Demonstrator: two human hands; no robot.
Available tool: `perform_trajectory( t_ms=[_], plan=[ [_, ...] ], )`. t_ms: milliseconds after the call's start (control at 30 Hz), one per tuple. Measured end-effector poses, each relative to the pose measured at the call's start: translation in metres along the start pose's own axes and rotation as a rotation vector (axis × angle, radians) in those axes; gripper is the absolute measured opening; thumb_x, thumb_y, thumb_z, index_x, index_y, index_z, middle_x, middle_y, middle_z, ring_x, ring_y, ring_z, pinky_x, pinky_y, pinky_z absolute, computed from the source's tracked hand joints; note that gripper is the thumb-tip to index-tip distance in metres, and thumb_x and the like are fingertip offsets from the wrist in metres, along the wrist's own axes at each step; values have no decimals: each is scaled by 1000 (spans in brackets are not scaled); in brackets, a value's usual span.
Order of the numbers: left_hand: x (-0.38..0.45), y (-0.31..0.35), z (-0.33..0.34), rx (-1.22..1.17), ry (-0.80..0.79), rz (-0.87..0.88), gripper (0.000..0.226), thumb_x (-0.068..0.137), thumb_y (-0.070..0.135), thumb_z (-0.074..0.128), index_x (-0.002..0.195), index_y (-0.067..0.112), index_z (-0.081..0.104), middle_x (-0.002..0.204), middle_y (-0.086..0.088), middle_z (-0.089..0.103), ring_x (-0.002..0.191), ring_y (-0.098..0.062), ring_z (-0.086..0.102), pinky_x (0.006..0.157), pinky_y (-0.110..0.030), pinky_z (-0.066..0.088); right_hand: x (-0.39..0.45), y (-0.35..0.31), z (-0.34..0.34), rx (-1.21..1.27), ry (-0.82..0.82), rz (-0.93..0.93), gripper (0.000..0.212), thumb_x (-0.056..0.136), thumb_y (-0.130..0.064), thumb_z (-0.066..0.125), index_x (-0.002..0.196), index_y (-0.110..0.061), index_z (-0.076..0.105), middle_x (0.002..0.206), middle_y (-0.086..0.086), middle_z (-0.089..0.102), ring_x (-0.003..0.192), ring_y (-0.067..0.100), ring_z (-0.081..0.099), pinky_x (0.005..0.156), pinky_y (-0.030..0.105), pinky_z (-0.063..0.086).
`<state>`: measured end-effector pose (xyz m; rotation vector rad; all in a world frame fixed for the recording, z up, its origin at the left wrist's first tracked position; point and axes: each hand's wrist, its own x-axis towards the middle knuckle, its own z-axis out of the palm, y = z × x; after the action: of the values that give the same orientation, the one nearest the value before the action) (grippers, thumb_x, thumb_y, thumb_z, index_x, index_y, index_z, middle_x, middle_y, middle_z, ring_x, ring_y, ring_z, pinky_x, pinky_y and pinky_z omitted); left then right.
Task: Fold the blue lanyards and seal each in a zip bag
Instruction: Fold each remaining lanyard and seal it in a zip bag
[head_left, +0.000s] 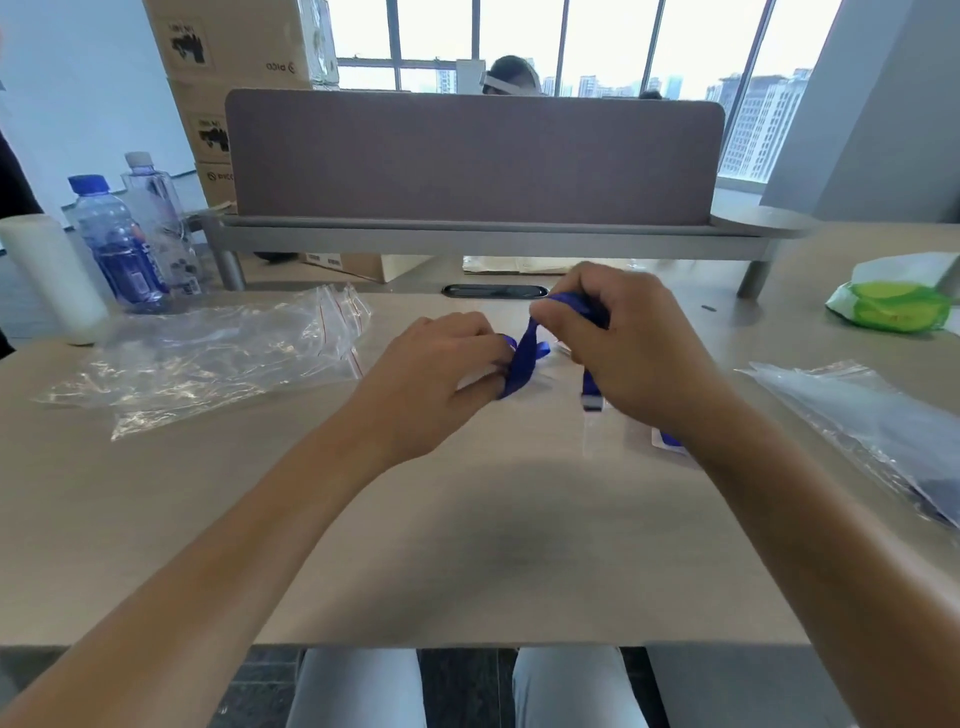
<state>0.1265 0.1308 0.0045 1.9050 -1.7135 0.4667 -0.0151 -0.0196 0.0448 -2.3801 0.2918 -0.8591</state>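
blue lanyard (522, 364), green packet (896, 306)

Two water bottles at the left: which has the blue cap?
The nearer water bottle, with the blue label, has the blue cap. The bottle behind it has a pale grey cap.

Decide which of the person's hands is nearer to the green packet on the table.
Right. The right hand, gripping the blue lanyard, lies mid-table with open desk between it and the green packet at the far right. The left hand sits further left.

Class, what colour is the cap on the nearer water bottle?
Blue. The cap shows best in the head view, far left on the desk.
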Motion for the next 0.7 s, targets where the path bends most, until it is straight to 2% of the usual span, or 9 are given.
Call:
perform_trajectory(
  t_ms=[67, 133, 233, 300, 367, 433, 500, 600, 700],
  plan=[
    [-3, 1, -2, -120, -31, 18, 14, 92, 13, 66, 104, 14, 73, 99, 6, 61, 84, -11, 54, 76, -29, 44, 10, 7, -4, 33, -27, 2, 20, 94, -33, 72, 86, -16, 71, 71, 1, 66, 63, 19, 55, 64, 36, 51],
    [-8, 1, -5, -284, -33, -21, 14, 93, 10, 70, 103, 18, 74, 99, 8, 61, 87, -12, 58, 78, -26, 45, 17, 14, -8, 109, -112, 34, 18, 91, -33, 76, 82, -17, 74, 64, -3, 64, 56, 11, 49, 58, 30, 46],
    [-14, 2, -6, -570, 29, -171, 17, 92, 13, 70, 103, 25, 74, 97, 3, 65, 91, -19, 63, 80, -37, 52, 21, 26, -3, 220, -242, 125, 21, 94, -35, 73, 88, -15, 77, 65, 4, 61, 58, 11, 50, 57, 26, 43],
    [-17, 0, -6, -721, 99, -275, 15, 93, 15, 67, 104, 20, 75, 97, 2, 69, 91, -25, 64, 76, -46, 55, 20, 36, 4, 247, -310, 153, 22, 99, -32, 66, 93, -13, 75, 69, 5, 63, 61, 14, 52, 62, 28, 45],
    [-18, -3, -4, -766, 161, -363, 14, 95, 11, 66, 105, 16, 74, 99, 2, 74, 91, -23, 67, 73, -39, 55, 14, 44, 11, 218, -375, 155, 22, 104, -25, 58, 101, -11, 74, 80, 9, 68, 66, 13, 58, 69, 25, 51],
    [-18, -2, -1, -852, 212, -440, 15, 97, 5, 64, 102, 14, 74, 95, 5, 76, 87, -11, 67, 71, -27, 55, 6, 49, 19, 238, -415, 196, 22, 107, -20, 53, 111, -10, 72, 93, 11, 71, 72, 10, 65, 74, 19, 56],
    [-17, 1, 2, -924, 249, -502, 16, 95, 3, 65, 98, 15, 75, 90, 7, 75, 84, -7, 66, 73, -20, 52, -2, 52, 26, 332, -443, 254, 24, 108, -21, 51, 116, -8, 70, 90, 12, 68, 72, 8, 64, 76, 17, 56],
    [-17, -2, 6, -1063, 326, -622, 13, 89, 14, 67, 88, 23, 77, 89, 2, 72, 87, -15, 64, 78, -33, 51, -15, 52, 36, 551, -444, 314, 23, 107, -18, 52, 105, -2, 69, 77, 5, 54, 74, 16, 56, 77, 24, 51],
    [-17, -9, 6, -1094, 392, -683, 11, 93, 17, 65, 88, 21, 74, 90, -1, 70, 85, -19, 64, 73, -38, 52, -31, 50, 40, 601, -426, 348, 24, 107, -16, 51, 100, -2, 69, 73, 3, 51, 71, 18, 53, 67, 19, 48]
  ],
)
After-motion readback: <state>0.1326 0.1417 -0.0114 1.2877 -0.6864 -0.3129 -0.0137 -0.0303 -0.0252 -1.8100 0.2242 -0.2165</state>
